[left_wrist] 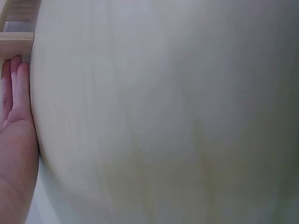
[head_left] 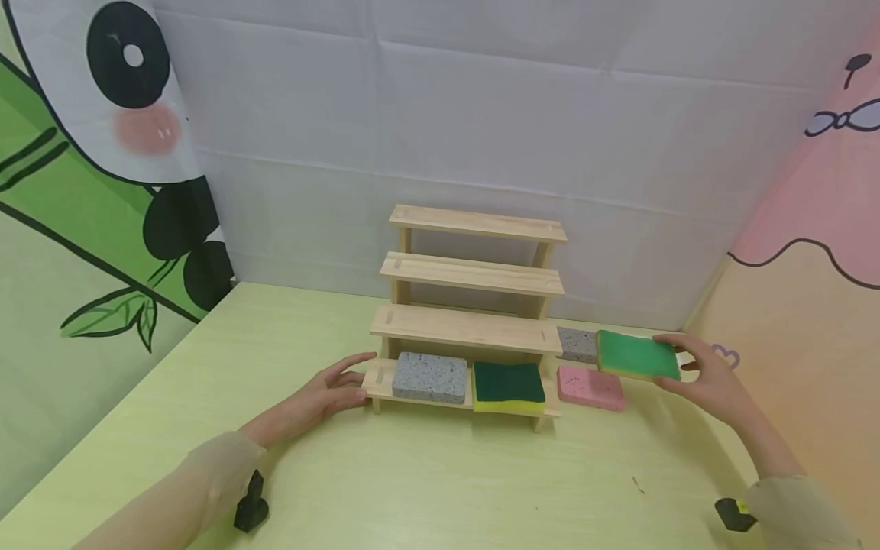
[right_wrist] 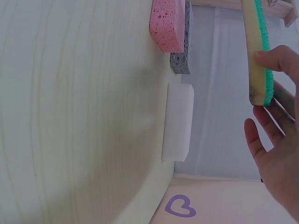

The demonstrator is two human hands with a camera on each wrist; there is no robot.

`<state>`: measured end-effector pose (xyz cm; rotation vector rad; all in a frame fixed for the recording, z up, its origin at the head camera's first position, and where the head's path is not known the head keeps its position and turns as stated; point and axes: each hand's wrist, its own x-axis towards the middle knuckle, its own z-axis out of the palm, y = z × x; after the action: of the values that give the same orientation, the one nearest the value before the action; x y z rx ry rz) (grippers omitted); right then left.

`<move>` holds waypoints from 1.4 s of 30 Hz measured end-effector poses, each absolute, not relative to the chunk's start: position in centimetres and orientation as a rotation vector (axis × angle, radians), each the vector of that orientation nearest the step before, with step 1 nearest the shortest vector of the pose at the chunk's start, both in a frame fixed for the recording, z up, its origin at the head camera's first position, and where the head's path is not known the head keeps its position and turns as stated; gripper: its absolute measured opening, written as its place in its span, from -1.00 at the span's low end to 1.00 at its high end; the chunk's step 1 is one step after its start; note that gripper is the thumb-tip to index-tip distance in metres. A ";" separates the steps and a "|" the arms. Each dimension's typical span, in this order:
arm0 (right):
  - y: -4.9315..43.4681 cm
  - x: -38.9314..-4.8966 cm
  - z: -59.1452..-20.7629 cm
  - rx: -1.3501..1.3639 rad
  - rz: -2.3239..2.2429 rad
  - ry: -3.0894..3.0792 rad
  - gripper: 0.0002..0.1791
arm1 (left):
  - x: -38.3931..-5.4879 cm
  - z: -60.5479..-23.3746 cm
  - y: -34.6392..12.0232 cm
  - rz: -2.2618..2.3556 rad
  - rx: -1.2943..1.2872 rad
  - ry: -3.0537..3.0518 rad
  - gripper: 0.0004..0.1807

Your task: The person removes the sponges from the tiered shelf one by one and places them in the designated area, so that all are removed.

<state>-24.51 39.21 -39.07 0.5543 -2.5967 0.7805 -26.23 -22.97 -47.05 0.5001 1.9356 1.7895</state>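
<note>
In the head view my right hand [head_left: 711, 380] pinches a green-topped sponge [head_left: 638, 354] by its right end. The right wrist view shows this sponge [right_wrist: 258, 51] raised above the table, its yellowish side towards the camera and my thumb on it. My left hand [head_left: 328, 395], fingers stretched out, is at the left end of the lowest step of a four-step wooden rack [head_left: 467, 327]. In the left wrist view those fingers [left_wrist: 21, 86] reach the step's end. That step bears a grey speckled sponge [head_left: 430, 377] and a dark green and yellow sponge [head_left: 509, 387].
Right of the rack lie a pink sponge [head_left: 591, 387] and, behind it, another grey speckled sponge [head_left: 576, 344]. A white block [right_wrist: 178, 122] lies beyond these in the right wrist view. Cloth walls [head_left: 481, 130] stand behind the table [head_left: 440, 481] and at both sides.
</note>
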 end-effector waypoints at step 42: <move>45.7 -24.0 -42.7 0.489 0.873 -2.725 -0.38 | -26.4 -47.3 -23.1 1.762 0.500 1.974 -0.25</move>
<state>-23.97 45.67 -42.68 0.4887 -2.7250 0.8726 -26.41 -23.05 -47.28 0.5000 1.9736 1.7624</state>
